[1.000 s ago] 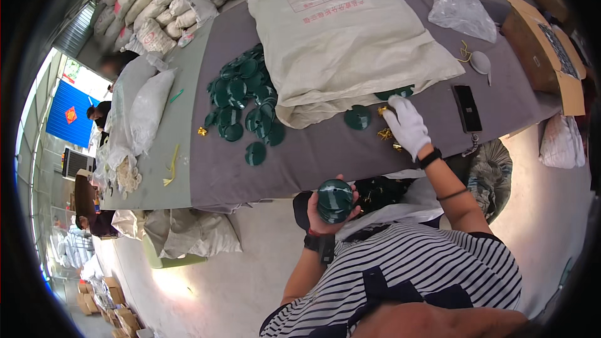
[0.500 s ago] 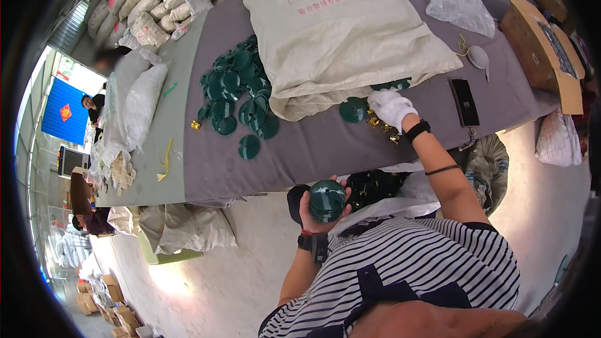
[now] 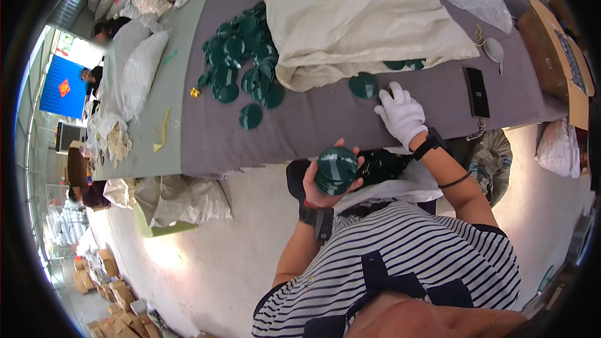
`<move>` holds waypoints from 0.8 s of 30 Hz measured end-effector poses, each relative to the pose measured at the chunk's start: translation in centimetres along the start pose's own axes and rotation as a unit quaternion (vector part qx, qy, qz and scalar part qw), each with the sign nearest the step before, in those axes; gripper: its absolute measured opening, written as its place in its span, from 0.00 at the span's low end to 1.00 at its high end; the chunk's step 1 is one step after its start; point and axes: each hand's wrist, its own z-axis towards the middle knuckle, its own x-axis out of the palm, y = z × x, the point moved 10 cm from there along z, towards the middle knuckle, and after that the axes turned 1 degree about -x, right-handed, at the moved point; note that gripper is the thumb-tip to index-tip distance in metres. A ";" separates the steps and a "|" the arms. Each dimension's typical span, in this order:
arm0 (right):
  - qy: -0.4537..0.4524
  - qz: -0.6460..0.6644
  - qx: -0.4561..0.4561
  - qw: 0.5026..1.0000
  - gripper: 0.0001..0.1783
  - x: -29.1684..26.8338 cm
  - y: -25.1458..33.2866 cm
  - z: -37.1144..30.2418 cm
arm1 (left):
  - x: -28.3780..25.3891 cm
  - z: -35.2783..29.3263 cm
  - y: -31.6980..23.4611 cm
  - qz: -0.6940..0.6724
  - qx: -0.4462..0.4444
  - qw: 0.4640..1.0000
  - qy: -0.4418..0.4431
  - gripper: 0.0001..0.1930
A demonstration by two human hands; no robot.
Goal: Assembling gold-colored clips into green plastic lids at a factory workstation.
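In my left hand (image 3: pixel 311 193), below the near table edge, rests a stack of dark green glossy round discs (image 3: pixel 337 170), with the bare fingers curled around it. My right hand (image 3: pixel 402 116), in a white glove, is on the table with its fingers bent over small gold pieces. Only a glint of gold shows at the fingertips; the palm hides the rest. One loose green disc (image 3: pixel 364 85) lies just left of these fingertips. A pile of similar discs (image 3: pixel 231 56) spreads to the left, with a single disc (image 3: pixel 250 116) at its near side.
A big white woven sack (image 3: pixel 363 19) covers the table's middle, with discs under its edge. To the right are a phone (image 3: pixel 476 92), a clear plastic bag (image 3: pixel 479 0) and a cardboard box (image 3: pixel 546 56). A dark-filled bag (image 3: pixel 382 168) is below the edge. People are at far left.
My right hand has drawn back toward me over the gold pieces, which showed beside it before. The disc stack has tilted in my left hand. The whole view has shifted slightly.
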 end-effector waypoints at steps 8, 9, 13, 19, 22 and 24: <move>0.061 0.124 0.064 0.988 0.15 1.8 -4.7 1.7 | 2.9 0.2 -0.1 0.034 0.006 0.997 0.066 0.44; 0.062 0.124 0.067 0.988 0.15 2.3 -5.4 1.8 | 3.4 0.3 0.1 0.052 0.004 0.995 0.081 0.44; 0.155 0.704 0.165 0.673 0.17 -0.4 0.2 -0.3 | 4.4 -0.2 -0.7 0.136 0.029 0.990 0.022 0.45; 0.244 0.742 0.053 0.622 0.18 -6.8 9.0 -7.0 | 5.5 -0.9 -1.5 0.364 0.084 0.924 -0.084 0.50; 0.280 0.729 0.074 0.621 0.18 -7.2 9.0 -8.0 | 5.6 -0.9 -1.7 0.450 0.071 0.885 -0.099 0.50; 0.270 0.730 0.053 0.626 0.18 -7.7 9.1 -8.3 | 5.7 -0.7 -1.5 0.492 0.064 0.863 -0.096 0.50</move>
